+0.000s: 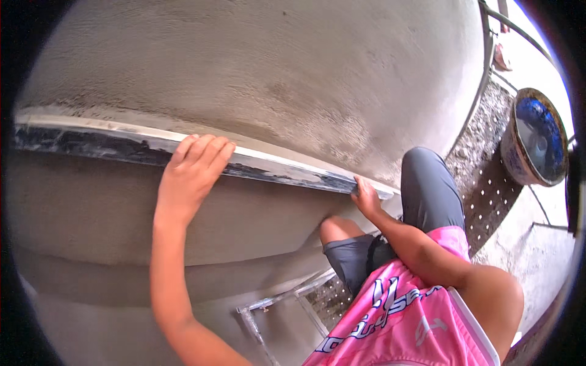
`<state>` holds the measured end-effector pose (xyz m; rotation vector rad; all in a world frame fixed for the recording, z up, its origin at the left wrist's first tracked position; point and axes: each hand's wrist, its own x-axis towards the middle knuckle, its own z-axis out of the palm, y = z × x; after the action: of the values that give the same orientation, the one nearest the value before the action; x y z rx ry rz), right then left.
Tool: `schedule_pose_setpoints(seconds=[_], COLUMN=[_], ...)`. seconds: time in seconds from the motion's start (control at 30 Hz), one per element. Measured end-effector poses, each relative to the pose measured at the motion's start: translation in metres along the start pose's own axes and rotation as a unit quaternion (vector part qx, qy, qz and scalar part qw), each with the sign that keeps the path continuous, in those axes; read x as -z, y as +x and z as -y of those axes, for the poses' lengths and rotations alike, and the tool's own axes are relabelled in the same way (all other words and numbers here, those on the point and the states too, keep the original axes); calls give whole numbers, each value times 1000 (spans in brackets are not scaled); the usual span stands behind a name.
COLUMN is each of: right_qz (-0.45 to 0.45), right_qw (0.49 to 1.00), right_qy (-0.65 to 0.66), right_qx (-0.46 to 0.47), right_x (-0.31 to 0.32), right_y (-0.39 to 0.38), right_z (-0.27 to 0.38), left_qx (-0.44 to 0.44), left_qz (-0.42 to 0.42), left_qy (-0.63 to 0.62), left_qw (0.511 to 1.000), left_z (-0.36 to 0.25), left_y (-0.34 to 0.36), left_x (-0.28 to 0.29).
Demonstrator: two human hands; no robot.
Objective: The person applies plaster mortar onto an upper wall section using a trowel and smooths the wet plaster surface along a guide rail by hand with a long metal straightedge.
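fingers, left hand (192, 174): curled over the upper edge of the bar, left of the frame's centre; the thumb is hidden, so how fully it clasps cannot be told.
fingers, right hand (367, 201): gripping the bar close to its right end, right of centre, thumb side uppermost.
bar: long, straight, dark-and-silver bar (281, 172) smeared with grey plaster, running across the middle of the frame against the wall.
long axis: from the far left edge, sloping gently down to just right of centre; both hands sit on this line, with a long free stretch beyond the left hand and only a short end past the right, the nearer hand to that end.
wall: grey plastered surface (256, 67), rougher above the bar's right half.
right side: round bucket with a blue inside (511, 158), well apart from the bar.
lower right: dark grey shorts (430, 186) and pink sleeveless jersey (421, 317).
lower centre: pale metal frame (268, 301).
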<state>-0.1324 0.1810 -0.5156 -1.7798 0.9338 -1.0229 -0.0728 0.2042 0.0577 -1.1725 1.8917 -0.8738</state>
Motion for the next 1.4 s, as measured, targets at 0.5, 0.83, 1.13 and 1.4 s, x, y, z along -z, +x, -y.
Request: schedule_pose_setpoints(seconds=[0.5, 0.83, 1.13, 1.4], right_qz=[-26, -21, 10, 11], right_qw=[999, 993, 984, 990], right_qy=[20, 24, -7, -9], right_qx=[-4, -114, -179, -140], right_x=[20, -3, -17, -16], right_y=[0, -16, -22, -26], right_z=[6, -25, -65, -59], left_qx=[34, 27, 27, 35], left_qz=[47, 45, 43, 65], left_qy=[-12, 22, 33, 6], left_qw=[998, 998, 998, 997], left_z=[-11, -11, -11, -11], left_y=[1, 1, 4, -9], left_x=[-8, -11, -10, -16])
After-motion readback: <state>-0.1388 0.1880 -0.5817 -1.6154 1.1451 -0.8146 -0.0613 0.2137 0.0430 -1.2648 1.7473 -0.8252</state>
